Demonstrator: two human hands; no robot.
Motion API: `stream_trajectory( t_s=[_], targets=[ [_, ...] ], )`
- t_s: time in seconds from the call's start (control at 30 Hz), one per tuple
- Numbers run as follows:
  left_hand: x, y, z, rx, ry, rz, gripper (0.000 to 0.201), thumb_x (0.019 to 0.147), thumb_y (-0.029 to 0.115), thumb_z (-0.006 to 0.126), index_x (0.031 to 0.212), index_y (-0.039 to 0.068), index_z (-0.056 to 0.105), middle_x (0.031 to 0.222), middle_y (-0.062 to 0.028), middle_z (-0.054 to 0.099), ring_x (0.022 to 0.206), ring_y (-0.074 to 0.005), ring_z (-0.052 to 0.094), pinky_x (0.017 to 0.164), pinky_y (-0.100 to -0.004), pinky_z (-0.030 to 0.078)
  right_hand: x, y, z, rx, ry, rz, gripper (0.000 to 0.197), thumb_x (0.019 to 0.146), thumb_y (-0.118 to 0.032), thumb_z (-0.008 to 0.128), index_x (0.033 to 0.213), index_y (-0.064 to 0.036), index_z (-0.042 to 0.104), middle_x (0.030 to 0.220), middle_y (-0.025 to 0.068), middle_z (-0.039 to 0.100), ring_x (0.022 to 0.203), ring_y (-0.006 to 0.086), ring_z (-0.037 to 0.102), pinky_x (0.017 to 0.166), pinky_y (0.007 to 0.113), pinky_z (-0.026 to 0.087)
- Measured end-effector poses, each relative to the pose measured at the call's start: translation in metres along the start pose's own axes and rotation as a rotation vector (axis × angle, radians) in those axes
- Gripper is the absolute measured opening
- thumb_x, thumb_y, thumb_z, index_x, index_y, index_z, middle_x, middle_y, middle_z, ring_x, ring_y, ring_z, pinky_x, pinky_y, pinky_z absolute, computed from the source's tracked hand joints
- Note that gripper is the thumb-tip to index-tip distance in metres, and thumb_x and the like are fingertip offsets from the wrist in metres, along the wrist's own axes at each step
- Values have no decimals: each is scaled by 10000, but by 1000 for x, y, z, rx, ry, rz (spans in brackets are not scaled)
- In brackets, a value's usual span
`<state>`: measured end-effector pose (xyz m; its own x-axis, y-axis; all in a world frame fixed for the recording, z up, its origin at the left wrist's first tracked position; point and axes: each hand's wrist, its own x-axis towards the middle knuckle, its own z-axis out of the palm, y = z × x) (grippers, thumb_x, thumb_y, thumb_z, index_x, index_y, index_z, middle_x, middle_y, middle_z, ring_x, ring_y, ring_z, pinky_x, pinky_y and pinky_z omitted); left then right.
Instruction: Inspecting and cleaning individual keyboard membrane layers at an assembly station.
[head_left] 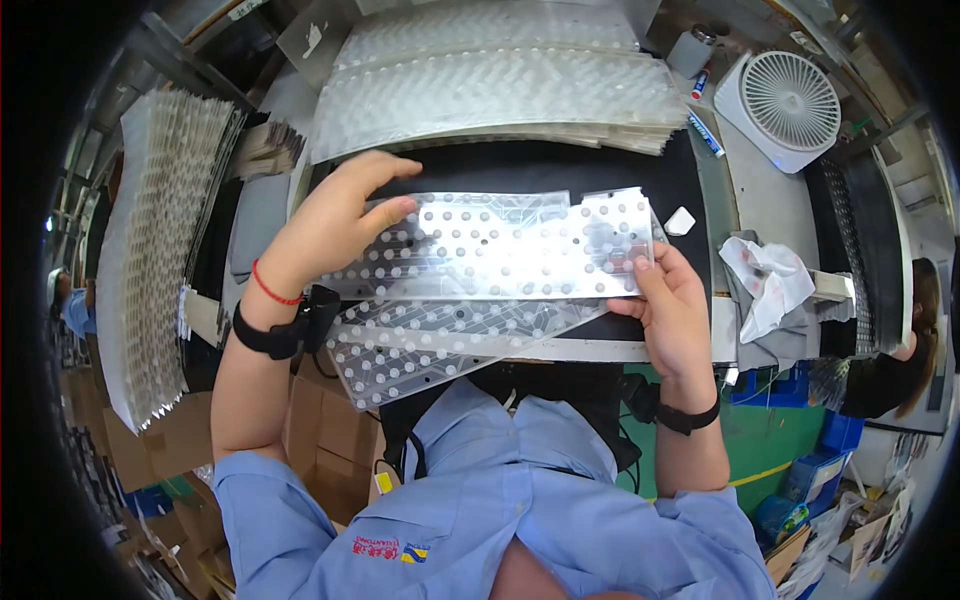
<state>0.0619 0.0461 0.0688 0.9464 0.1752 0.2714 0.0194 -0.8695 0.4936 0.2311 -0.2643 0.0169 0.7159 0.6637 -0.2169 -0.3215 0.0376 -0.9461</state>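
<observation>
A clear plastic sheet dotted with round white spots lies across the front of the black work surface, glaring brightly in its middle. My right hand pinches its right end between thumb and fingers. Over the left end hovers my left hand, fingers stretched and thumb apart from them. The thumb tip overlaps the sheet's upper left corner; whether it touches cannot be told. Beneath lies another dotted clear sheet, turned at an angle and jutting past the table's front edge.
Tall stacks of similar translucent sheets stand at the back and at the left. To the right are a white fan, a marker, a small white block and a crumpled white tissue. Another person is at far right.
</observation>
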Motion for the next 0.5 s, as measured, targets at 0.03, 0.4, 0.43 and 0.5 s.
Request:
stream_trajectory(
  t_s=[0.03, 0.4, 0.43, 0.5],
  targets=[
    [-4, 6, -5, 158, 23, 52, 293, 910, 100, 614, 1181, -7, 591, 1231, -153, 589, 1040, -239, 571, 877, -315, 450, 2, -1, -2, 31, 1, 34, 228, 1002, -89, 514, 1206, 12, 526, 1102, 117, 671, 973, 137, 663, 729, 244, 597],
    [-162, 58, 27, -458, -612, -907, 373, 1000, 270, 520, 863, -48, 659, 775, -146, 703, 672, -185, 657, 645, -324, 521, 0, 0, -6, 7, 36, 10, 320, 979, 11, 437, 1299, -4, 430, 1135, 133, 659, 1001, 172, 669, 729, 264, 615],
    [-177, 52, 35, -571, -560, -1051, 403, 1025, 290, 483, 902, -54, 652, 836, -150, 717, 712, -178, 666, 672, -315, 528, 0, -1, -8, 33, 29, 11, 317, 979, 12, 432, 1295, -5, 429, 1137, 136, 658, 991, 175, 674, 727, 266, 617],
    [-203, 43, 53, -813, -273, -985, 414, 1043, 312, 446, 966, -51, 629, 894, -150, 716, 740, -175, 662, 702, -309, 528, 0, 0, -12, 75, 7, 10, 308, 979, 12, 424, 1287, -6, 430, 1149, 145, 654, 961, 182, 686, 727, 272, 622]
  ],
)
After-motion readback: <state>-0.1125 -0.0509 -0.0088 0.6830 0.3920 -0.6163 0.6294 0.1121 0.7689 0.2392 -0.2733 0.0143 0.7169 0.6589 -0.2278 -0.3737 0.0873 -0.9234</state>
